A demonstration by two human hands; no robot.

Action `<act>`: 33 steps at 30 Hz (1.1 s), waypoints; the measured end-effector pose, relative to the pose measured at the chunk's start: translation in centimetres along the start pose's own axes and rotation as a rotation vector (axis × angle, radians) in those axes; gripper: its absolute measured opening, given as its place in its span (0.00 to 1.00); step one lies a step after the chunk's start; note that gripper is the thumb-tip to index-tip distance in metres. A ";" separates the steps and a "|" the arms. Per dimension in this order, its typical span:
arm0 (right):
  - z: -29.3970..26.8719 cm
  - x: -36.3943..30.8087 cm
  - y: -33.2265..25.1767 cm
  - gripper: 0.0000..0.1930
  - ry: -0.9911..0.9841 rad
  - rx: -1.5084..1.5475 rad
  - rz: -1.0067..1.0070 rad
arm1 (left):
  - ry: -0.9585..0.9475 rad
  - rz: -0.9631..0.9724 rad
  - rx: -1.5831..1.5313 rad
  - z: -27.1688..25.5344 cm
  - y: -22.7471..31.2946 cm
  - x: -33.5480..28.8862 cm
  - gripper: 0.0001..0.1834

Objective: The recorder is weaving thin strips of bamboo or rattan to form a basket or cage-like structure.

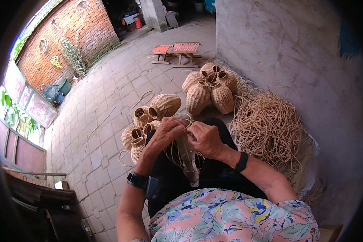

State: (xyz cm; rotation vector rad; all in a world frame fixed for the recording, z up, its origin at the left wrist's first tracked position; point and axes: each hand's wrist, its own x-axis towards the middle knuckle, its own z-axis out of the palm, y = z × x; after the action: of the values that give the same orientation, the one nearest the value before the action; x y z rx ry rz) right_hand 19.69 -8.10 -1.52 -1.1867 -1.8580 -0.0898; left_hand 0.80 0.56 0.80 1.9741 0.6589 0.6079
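Observation:
Above my lap, my left hand and my right hand meet with fingers pinched together. Both grip thin straw cord; a loop of it arches over the fingertips. Loose strands hang below between my knees, and the exact crossing of the cord is hidden by my fingers. Just beyond my left hand lies a cluster of woven vase-shaped baskets, one large basket on its side with its dark mouth turned left. Another group of such baskets stands farther off, beyond my right hand.
A big tangled heap of straw cord lies to the right, against the grey wall. Two low stools with red woven seats stand ahead on the paving. A brick wall and buckets are at the far left.

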 end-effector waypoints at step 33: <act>-0.1 0.0 -0.8 0.06 -0.058 0.358 0.322 | 0.045 0.022 0.131 -0.6 -0.9 0.1 0.15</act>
State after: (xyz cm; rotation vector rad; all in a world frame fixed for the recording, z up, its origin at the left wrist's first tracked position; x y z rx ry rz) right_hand 19.19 -8.55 -1.11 -1.2225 -1.6219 0.4421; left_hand 0.34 1.38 0.27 2.0970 0.7216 0.6382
